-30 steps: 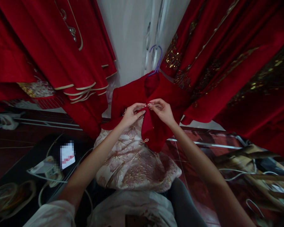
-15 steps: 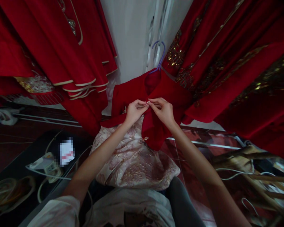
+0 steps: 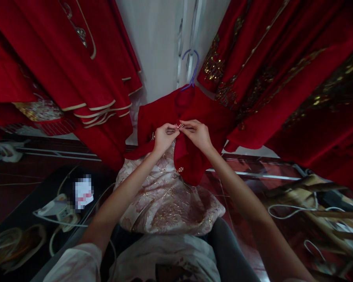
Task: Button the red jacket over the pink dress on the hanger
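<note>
Red clothes with pale edging are hung at the far left, too overlapped to be counted. Below them, one power strip and one white slip, its print blurred, are seen on one dark surface. Farther right, the left hand is nearly closed, its thumb and fingertips pinched at the front of one red jacket. The jacket is held in the middle, before the person, with one purple hanger at its neck. Three beaded ornaments can be counted on it: one toward the left, one at the fingertips and one lower down. One patterned cloth is spread beneath it. By the right hand, also nearly closed, the jacket's front is pinched at the middle ornament. At the far right, sequined red clothes are hung above one wooden frame.
</note>
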A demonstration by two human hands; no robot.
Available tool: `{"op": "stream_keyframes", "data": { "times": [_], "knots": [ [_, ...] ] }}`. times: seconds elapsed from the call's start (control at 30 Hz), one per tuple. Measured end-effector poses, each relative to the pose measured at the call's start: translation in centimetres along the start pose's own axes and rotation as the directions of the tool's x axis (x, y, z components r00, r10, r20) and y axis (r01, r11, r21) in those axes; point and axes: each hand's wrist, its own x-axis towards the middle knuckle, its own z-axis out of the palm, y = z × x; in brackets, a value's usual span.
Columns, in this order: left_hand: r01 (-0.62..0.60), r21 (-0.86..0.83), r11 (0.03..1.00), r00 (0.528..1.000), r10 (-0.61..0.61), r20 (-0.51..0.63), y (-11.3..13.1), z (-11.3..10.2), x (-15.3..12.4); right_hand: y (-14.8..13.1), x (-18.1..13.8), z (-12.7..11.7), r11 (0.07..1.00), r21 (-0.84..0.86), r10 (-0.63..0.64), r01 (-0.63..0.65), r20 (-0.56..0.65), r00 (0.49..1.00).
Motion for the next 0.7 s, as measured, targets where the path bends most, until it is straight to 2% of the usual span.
{"op": "stream_keyframes", "data": {
  "times": [0.13,0.33,0.43,0.53,0.6,0.7],
  "knots": [
    [-0.009,-0.002,1.000,0.998,0.009,0.055,0.1,-0.3,0.1,0.4,0.0,-0.3,1.000,0.019,0.013,-0.013,-0.001,1.000],
    [-0.085,0.099,0.991,0.984,0.068,0.166,0.3,-1.0,1.1,0.8,0.4,0.2,1.000,0.001,0.009,-0.009,0.014,1.000],
    [-0.120,0.129,0.984,0.966,0.085,0.244,0.4,-1.0,1.0,0.9,0.4,1.0,0.997,-0.073,-0.019,0.017,-0.036,0.999],
    [-0.150,0.133,0.980,0.958,0.111,0.266,0.9,-1.2,0.4,1.0,-0.5,1.7,1.000,0.013,0.019,-0.018,-0.087,0.996],
    [-0.221,0.196,0.955,0.950,0.165,0.266,1.6,-1.6,-0.4,1.1,-1.7,2.0,0.994,0.094,0.058,-0.047,-0.112,0.992],
    [-0.356,0.402,0.844,0.921,0.245,0.302,2.3,-2.9,-1.9,0.8,-4.6,2.2,0.994,0.000,0.106,-0.107,-0.132,0.986]
  ]
}}
